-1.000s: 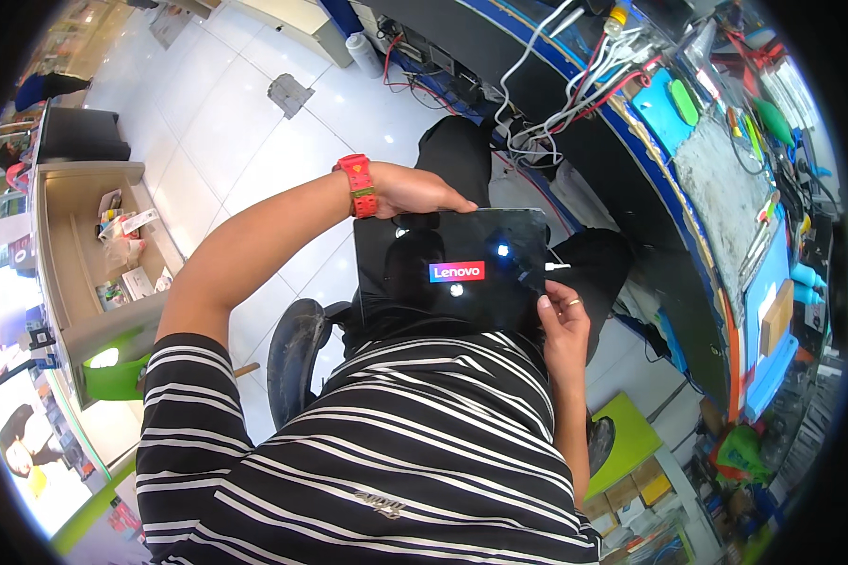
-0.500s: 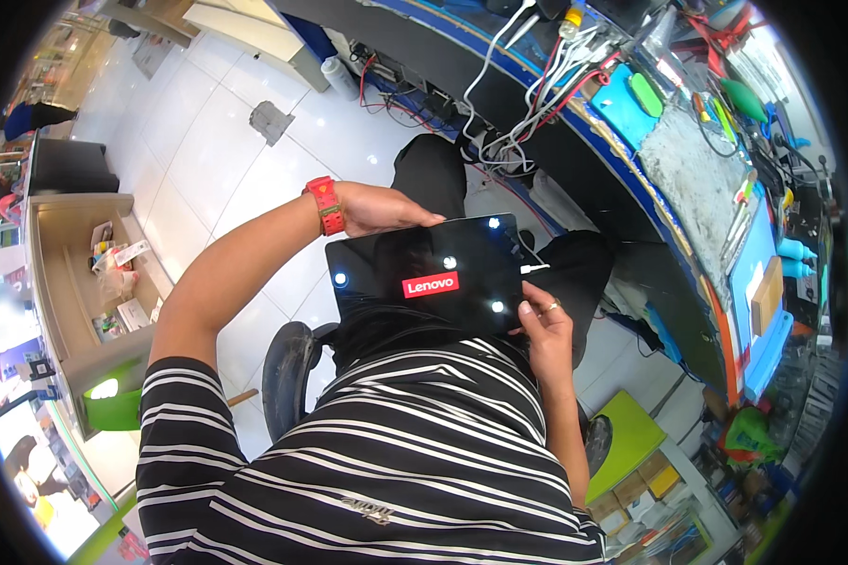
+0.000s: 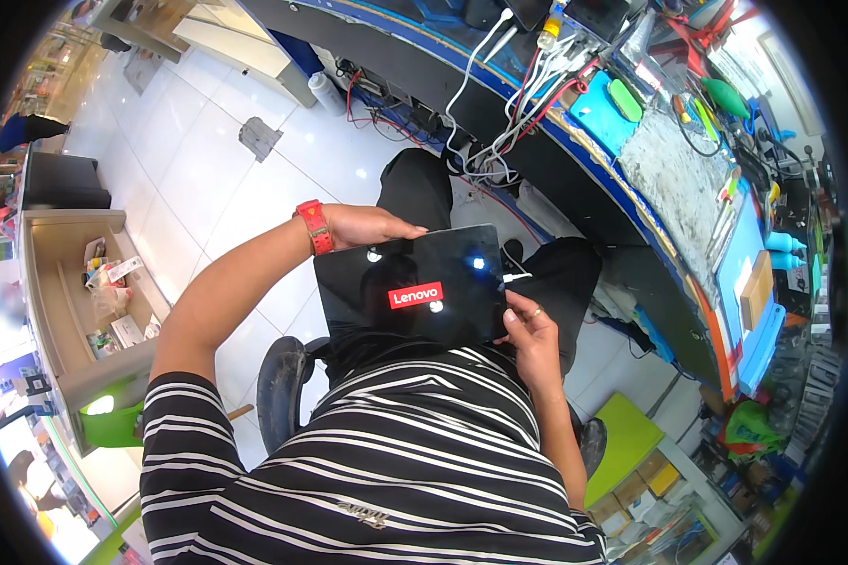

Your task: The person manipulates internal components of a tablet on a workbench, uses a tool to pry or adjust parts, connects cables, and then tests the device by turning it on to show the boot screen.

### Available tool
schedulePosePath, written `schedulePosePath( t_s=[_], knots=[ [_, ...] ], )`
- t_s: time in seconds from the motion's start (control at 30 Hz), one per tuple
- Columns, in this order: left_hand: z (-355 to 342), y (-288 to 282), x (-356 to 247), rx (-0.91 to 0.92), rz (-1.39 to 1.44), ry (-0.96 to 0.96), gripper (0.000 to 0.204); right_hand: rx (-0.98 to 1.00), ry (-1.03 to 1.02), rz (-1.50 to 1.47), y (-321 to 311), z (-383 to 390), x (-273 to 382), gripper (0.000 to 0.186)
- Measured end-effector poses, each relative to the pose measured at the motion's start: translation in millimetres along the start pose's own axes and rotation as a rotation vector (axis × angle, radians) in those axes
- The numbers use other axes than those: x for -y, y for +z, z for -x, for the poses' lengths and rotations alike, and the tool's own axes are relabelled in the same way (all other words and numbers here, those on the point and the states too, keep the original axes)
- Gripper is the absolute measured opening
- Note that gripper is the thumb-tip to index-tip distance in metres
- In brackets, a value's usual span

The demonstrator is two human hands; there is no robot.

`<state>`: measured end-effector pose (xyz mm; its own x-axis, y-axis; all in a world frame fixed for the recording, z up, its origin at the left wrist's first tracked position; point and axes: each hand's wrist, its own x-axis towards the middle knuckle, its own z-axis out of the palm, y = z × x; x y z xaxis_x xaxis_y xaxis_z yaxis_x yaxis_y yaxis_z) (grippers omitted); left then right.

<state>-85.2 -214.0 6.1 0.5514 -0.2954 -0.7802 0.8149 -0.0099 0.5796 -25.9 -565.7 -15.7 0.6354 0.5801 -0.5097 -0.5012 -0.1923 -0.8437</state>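
A black tablet is held over my lap, its glossy screen facing up with a red logo lit in the middle. Along the tablet's far edge my left hand is closed, thumb on the rim and the other fingers hidden underneath. My right hand grips the near right corner, thumb on top, a ring on one finger. A white charging plug sits at the right edge, just beyond my right fingers. On my left wrist is a red watch.
A workbench cluttered with tools curves along the right, with white cables hanging from its edge. An open drawer holding small packages is at the left. A chair armrest stands beside my left hip.
The tablet and both hands have shifted slightly left in the picture, and the reflections on the screen have moved. The red logo stays lit and the grip looks the same.
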Motion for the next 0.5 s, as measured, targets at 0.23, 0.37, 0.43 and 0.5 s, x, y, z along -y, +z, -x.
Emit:
schedulePosePath(
  t_s=[0.23,0.37,0.43,0.5],
  knots=[
    [21,-5,-11,0.074,0.221,-0.023,0.053,0.0,-0.083,-0.093,13,7,26,0.033],
    [28,-3,9,0.01,0.211,-0.011,0.057,0.043,-0.085,-0.122,12,15,24,0.033],
    [28,-1,18,0.002,0.163,0.0,0.058,0.05,-0.073,-0.15,12,21,25,0.033],
    [34,8,16,-0.002,0.108,0.012,0.058,0.051,-0.087,-0.132,7,24,15,0.034]
  ],
)
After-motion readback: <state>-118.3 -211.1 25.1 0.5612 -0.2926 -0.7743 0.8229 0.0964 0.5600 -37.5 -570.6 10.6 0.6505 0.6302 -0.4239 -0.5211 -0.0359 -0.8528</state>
